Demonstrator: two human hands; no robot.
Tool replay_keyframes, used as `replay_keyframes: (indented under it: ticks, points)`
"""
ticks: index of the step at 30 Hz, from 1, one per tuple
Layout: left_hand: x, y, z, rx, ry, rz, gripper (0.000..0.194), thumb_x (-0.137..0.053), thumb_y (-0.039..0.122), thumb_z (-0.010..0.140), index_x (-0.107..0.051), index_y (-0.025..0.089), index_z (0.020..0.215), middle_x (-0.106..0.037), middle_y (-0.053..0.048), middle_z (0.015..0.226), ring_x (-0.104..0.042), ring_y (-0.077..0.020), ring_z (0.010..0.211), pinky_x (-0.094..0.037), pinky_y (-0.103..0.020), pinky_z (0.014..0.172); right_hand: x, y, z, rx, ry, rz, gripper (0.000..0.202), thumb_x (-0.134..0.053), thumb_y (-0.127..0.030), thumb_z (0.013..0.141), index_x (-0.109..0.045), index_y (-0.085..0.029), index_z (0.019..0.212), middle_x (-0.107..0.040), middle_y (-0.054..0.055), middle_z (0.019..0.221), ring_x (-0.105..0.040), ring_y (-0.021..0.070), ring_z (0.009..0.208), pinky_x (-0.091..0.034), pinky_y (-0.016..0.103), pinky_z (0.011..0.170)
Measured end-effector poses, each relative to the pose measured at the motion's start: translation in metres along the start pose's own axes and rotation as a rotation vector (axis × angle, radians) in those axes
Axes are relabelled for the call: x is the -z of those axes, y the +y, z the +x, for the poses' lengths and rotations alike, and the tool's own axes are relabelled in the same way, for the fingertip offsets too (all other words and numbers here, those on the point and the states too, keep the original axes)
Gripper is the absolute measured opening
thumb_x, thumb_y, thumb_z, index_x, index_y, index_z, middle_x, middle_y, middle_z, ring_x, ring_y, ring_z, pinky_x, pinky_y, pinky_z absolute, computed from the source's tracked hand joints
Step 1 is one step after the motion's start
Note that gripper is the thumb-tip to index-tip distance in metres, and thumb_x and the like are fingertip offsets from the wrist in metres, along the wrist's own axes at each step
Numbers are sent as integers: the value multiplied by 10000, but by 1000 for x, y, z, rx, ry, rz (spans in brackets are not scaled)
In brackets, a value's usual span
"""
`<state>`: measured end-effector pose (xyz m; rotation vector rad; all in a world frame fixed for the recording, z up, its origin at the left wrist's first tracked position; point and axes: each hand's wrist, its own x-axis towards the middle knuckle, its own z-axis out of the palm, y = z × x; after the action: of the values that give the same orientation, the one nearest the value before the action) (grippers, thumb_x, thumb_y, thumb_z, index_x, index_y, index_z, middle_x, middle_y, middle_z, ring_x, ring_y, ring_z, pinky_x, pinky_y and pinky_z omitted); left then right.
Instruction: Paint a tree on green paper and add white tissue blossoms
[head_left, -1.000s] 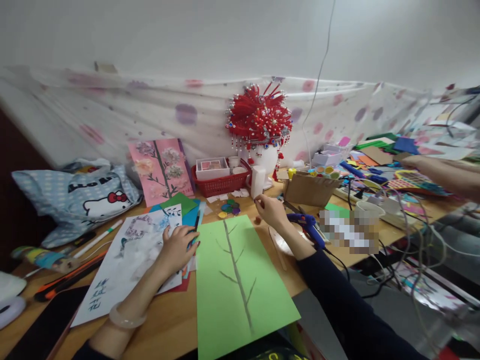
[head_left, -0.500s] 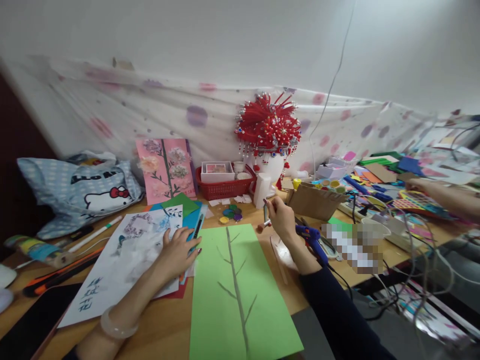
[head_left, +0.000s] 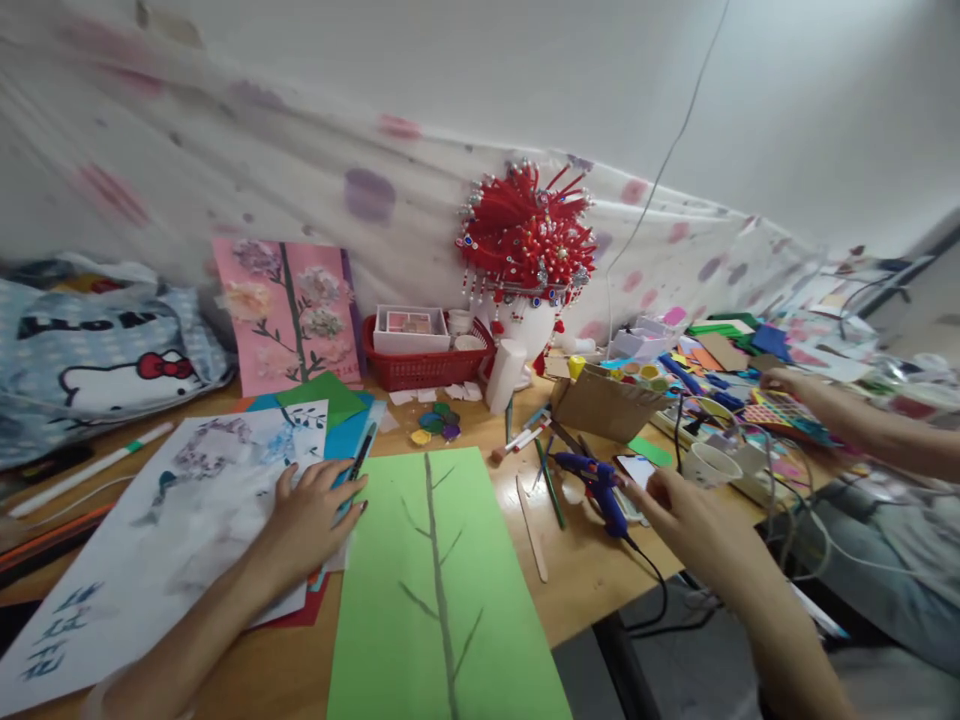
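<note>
My left hand (head_left: 315, 510) lies with spread fingers on the white sheet with drawings (head_left: 217, 500), its fingertips by a dark pen (head_left: 364, 450) and the edge of a green sheet (head_left: 405, 560). A grey branch with side twigs is drawn on that green sheet. My right hand (head_left: 671, 505) is at the right beside a blue glue gun (head_left: 600, 485), over a small white-topped object (head_left: 636, 470); its fingertips are partly hidden, and what they hold, if anything, is unclear. A wooden stick (head_left: 532, 530) and markers (head_left: 529, 432) lie between the green sheet and the glue gun.
Behind stand a pink flower picture (head_left: 262, 330), a red basket (head_left: 427, 370) and a red beaded headdress (head_left: 529, 235). A cardboard box (head_left: 607, 405) and a paper cup (head_left: 709, 465) are at the right. Another person's arm (head_left: 862, 410) reaches over craft materials. Cables hang at the table edge.
My right hand has moved right, from above the markers to beside the glue gun. My left hand stays spread on the white sheet. The view has shifted right.
</note>
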<state>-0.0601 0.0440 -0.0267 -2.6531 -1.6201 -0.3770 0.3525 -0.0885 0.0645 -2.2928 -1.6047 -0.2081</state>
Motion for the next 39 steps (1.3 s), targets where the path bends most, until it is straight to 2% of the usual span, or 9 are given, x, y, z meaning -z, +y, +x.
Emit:
replay_keyframes:
  ticks: [4, 6, 9, 17, 20, 26, 30, 34, 39]
  points:
    - [-2, -2, 2, 14, -26, -10, 431, -363, 374, 876, -667, 263, 1161, -559, -101, 1329, -479, -325, 1226, -218, -608, 1051, -44, 23, -2, 85, -23, 22, 429, -530, -584, 771, -615, -188, 910, -671, 127, 920, -622, 272, 830, -450, 344, 714]
    - [-1, -1, 2, 23, -30, -4, 447, -353, 375, 869, -664, 257, 1167, -558, -102, 1331, -481, -325, 1227, -223, -606, 1052, -62, 18, 1, 120, -16, 14, 390, -504, -528, 812, -626, -179, 938, -672, 133, 954, -609, 294, 913, -435, 377, 804]
    - [0, 1, 2, 23, -23, 13, 455, -342, 376, 865, -665, 259, 1163, -564, -101, 1325, -486, -325, 1224, -230, -605, 1050, -71, 4, 7, 147, -30, 66, 322, -427, -426, 875, -634, -181, 916, -675, 122, 887, -616, 281, 875, -434, 350, 755]
    - [0, -2, 2, -5, -16, 52, 472, -323, 395, 865, -671, 260, 1152, -572, -106, 1314, -496, -329, 1210, -262, -602, 1035, -45, 13, 6, -21, 9, 138, 305, -468, -461, 807, -590, -185, 763, -666, 99, 737, -613, 247, 692, -399, 305, 589]
    - [-2, -3, 2, -7, 10, 59, 440, -349, 391, 860, -683, 280, 1124, -587, -87, 1299, -508, -331, 1189, -278, -595, 1028, -37, 17, 4, -102, 27, 385, 370, -498, -537, 768, -576, -181, 703, -645, 75, 651, -595, 220, 605, -405, 295, 537]
    - [-4, -4, 3, -14, 5, 62, 436, -352, 394, 868, -681, 281, 1130, -580, -84, 1307, -504, -334, 1192, -281, -584, 1029, -29, 16, -1, -323, -90, 944, 430, -639, -588, 634, -568, -165, 656, -515, -1, 489, -447, 117, 434, -315, 237, 418]
    - [-2, -1, 1, -21, -2, 69, 442, -347, 386, 884, -673, 250, 1149, -572, -108, 1307, -486, -333, 1213, -301, -556, 1023, -19, 3, -5, -259, -115, 1190, 371, -646, -531, 632, -585, -173, 710, -516, -6, 522, -407, 98, 430, -309, 238, 419]
    - [-4, 2, -3, -86, 30, 96, 439, -355, 370, 896, -645, 208, 1182, -467, -110, 1422, -391, -332, 1298, -275, -546, 1049, -11, -17, -2, -127, -168, 1404, 301, -637, -471, 685, -583, -184, 760, -561, -2, 642, -289, 46, 390, -303, 243, 421]
    - [-9, -2, -5, -109, 11, 80, 435, -362, 362, 905, -605, 202, 1228, -471, -89, 1426, -384, -324, 1304, -248, -563, 1055, -16, -44, -4, -72, -251, 1302, 310, -677, -460, 747, -575, -167, 742, -442, -52, 502, -297, 50, 397, -261, 221, 415]
